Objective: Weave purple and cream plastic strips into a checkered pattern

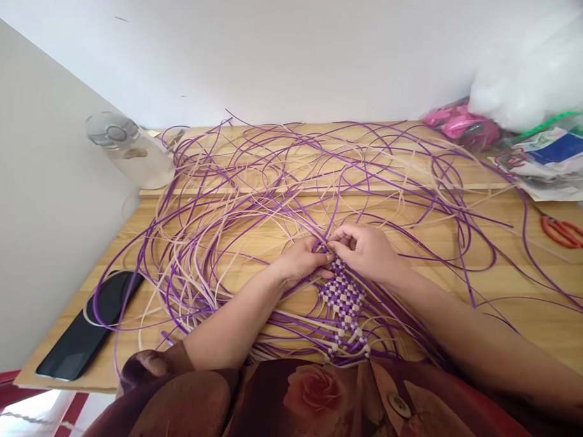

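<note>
Above the wooden table (508,271), pinches the narrow upper end of a checkered purple-and-cream weave (343,296) with the left hand (300,263). Grips strands (177,299) just beside it with the bent right hand (368,251); cannot tell exactly which from this angle. Has the weave lying between the forearms (244,316), near the patterned shirt (260,404), with strands looping over a black phone (76,347) at left.
</note>
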The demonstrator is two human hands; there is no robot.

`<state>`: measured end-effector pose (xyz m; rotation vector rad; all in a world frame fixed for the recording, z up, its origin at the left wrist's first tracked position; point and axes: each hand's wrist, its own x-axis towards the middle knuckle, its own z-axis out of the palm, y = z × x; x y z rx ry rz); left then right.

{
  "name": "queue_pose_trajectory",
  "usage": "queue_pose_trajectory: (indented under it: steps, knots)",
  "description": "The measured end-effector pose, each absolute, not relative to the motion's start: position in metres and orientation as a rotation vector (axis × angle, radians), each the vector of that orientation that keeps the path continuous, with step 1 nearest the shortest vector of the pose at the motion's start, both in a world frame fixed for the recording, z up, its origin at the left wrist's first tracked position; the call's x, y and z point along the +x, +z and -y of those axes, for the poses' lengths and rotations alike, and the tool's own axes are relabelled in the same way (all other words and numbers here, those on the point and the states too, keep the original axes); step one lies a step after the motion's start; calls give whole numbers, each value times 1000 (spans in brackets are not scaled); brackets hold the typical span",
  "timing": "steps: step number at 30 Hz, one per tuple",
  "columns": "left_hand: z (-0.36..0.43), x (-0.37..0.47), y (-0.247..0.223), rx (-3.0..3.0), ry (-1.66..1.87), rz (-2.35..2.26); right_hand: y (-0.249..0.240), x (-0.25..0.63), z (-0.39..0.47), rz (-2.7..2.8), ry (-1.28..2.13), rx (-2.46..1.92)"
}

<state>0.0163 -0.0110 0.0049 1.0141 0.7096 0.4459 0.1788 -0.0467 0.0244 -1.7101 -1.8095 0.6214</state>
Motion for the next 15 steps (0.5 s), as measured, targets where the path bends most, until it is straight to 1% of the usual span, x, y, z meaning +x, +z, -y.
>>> queue_pose_trajectory:
  steps: [4, 7, 11, 15]
  knots:
    - [9, 17, 8, 859, 449, -763, 25, 188, 46, 1515, 955, -1705]
    - [7, 17, 9, 773, 441, -791, 28, 191, 45, 1399, 1097, -1639]
    - [7, 19, 10, 716, 464, -842, 28, 190, 45, 1397, 1128, -1597]
    - [8, 21, 10, 668, 506, -843, 20, 191, 44, 1326, 954, -1710]
